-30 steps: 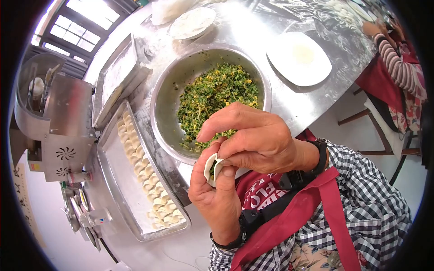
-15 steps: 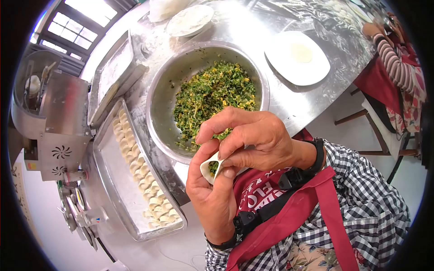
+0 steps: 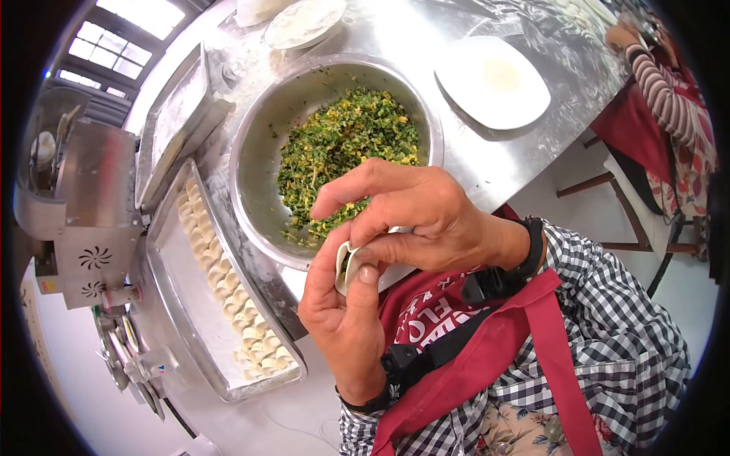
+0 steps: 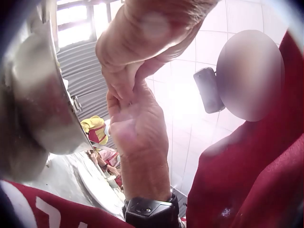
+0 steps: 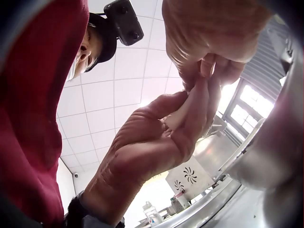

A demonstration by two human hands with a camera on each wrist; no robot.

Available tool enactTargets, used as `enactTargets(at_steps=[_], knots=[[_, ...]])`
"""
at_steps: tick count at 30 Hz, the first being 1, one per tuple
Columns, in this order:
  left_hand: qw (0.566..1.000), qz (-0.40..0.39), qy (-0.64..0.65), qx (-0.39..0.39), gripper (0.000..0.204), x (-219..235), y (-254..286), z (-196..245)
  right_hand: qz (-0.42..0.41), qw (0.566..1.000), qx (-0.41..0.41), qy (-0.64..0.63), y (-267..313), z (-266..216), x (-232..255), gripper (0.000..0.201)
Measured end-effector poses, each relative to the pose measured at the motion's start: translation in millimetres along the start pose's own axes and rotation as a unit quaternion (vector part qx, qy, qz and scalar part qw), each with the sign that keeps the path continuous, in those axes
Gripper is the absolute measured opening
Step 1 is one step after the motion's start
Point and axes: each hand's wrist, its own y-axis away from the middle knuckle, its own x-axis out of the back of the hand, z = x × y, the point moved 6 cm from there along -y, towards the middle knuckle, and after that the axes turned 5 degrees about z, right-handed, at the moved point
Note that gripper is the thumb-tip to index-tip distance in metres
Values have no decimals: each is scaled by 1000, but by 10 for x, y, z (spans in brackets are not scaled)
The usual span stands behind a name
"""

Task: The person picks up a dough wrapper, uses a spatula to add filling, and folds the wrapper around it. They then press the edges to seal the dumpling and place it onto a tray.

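In the head view a small dumpling (image 3: 343, 275), its pale wrapper folded around green filling, is held up in front of the bowl. My left hand (image 3: 338, 315) cradles it between the thumb and curled fingers. From the other side, my right hand (image 3: 430, 222) pinches the wrapper's upper edge with thumb and index finger. A narrow slit of filling shows in the open side. The right wrist view shows the pale wrapper (image 5: 179, 117) lying within the left hand's fingers. Just behind the hands, the steel bowl (image 3: 247, 163) contains chopped green and yellow filling (image 3: 342, 140).
A metal tray (image 3: 186, 315) at left carries rows of finished dumplings (image 3: 220, 266). Behind it lies another floured tray (image 3: 171, 114). A white plate (image 3: 475, 91) with a round wrapper stands at right, a flour dish (image 3: 304, 23) at back. Another person (image 3: 669, 99) sits far right.
The wrapper's opening widened to show more filling, then narrowed as the fingers pressed its edges closer. Both hands keep hold of the dumpling. The head view has shifted slightly, moving the scene left and up.
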Motion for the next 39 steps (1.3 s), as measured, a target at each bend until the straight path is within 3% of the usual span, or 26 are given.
enactTargets(at_steps=[3, 5, 9, 11, 20, 23, 25, 28, 30, 32, 39], knots=[[1000, -9, 2, 13, 42, 52, -18, -24, -27, 999, 17, 27, 3, -36, -30, 10], [999, -14, 20, 23, 44, 49, -25, -32, -9, 995, -97, -38, 26, 23, -26, 9], [999, -23, 14, 27, 47, 30, -13, -26, -27, 995, -91, -29, 33, 23, -35, 9], [1000, -8, -7, 28, 47, 41, -5, -31, -36, 999, -14, -22, 60, -5, -44, 16], [995, -10, 86, 40, 40, 27, -47, -87, 18, 999, -27, -1, 54, -21, -9, 10], [997, -3, 70, 15, 39, 28, -40, -45, -19, 999, 21, 33, 46, -32, -30, 16], [999, 7, -32, -16, 38, 31, -24, -42, -20, 999, 24, 25, 51, -22, -29, 17], [998, -5, -59, -26, 38, 24, -6, -51, -16, 999, 25, 25, 76, -3, -29, 17], [999, -11, -41, -13, 39, 50, -10, -60, -10, 999, 29, 33, 83, -23, -38, 15], [1000, -15, -23, 1, 39, 57, -19, -73, -2, 999, -45, -2, 81, -4, -33, 16], [999, -2, -53, 2, 42, 34, -27, -61, -11, 1000, 3, -12, 119, -4, -35, 16]])
